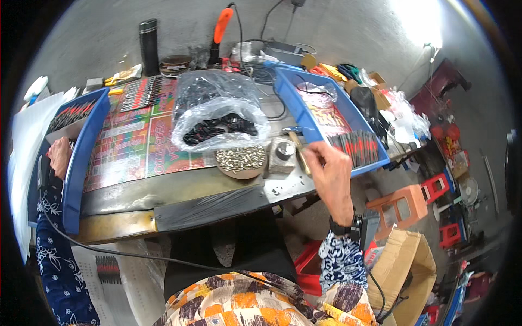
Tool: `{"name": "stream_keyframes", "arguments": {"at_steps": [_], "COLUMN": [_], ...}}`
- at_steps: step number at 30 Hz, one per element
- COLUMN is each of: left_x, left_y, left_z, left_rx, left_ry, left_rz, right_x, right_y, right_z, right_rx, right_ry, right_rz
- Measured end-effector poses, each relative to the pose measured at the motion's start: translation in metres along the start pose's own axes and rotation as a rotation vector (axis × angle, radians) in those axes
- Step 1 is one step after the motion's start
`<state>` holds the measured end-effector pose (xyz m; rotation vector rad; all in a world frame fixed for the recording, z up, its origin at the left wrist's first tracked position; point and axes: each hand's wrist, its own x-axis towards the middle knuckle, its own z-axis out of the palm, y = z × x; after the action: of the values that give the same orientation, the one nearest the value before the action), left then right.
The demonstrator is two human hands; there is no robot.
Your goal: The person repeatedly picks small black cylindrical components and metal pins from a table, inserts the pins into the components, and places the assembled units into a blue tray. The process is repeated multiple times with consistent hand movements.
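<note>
My left hand (60, 156) reaches into the long blue tray (89, 138) at the left, its fingers curled beside a pale board in the tray. What they hold, if anything, is hidden. Beyond that hand lie many black-and-red slim pieces (70, 117). My right hand (333, 176) is closed at the wooden handle of a small hammer (299, 149), by the table's front edge. Left of the hammer stands a metal block (282, 157) with a dark round top. Beside it a round dish (242, 163) is heaped with small shiny metal parts.
An open plastic bag (220, 111) of black parts sits mid-table. A second blue tray (331, 108) at the right holds more black-and-red pieces. A black cylinder (149, 48) and an orange-handled tool (220, 32) stand at the back. A cable crosses my lap; a cardboard box (405, 266) stands lower right.
</note>
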<state>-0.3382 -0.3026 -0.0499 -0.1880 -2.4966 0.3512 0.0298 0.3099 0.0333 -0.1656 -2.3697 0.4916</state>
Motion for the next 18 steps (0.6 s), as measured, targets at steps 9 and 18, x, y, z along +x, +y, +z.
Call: {"name": "stream_keyframes", "arguments": {"at_steps": [9,18], "left_x": [-0.019,-0.02], "left_y": [-0.018,-0.035], "left_z": [0.003,0.018], "left_rx": [-0.262,-0.365], "left_ry": [-0.035,0.005], "left_rz": [0.09,0.101], "right_x": [0.032,0.037], "right_y": [0.102,0.142], "right_z": [-0.034,-0.02], "right_rx": [-0.358,-0.524], "right_ry": [0.153,-0.136], "right_rz": [0.146,0.211]}}
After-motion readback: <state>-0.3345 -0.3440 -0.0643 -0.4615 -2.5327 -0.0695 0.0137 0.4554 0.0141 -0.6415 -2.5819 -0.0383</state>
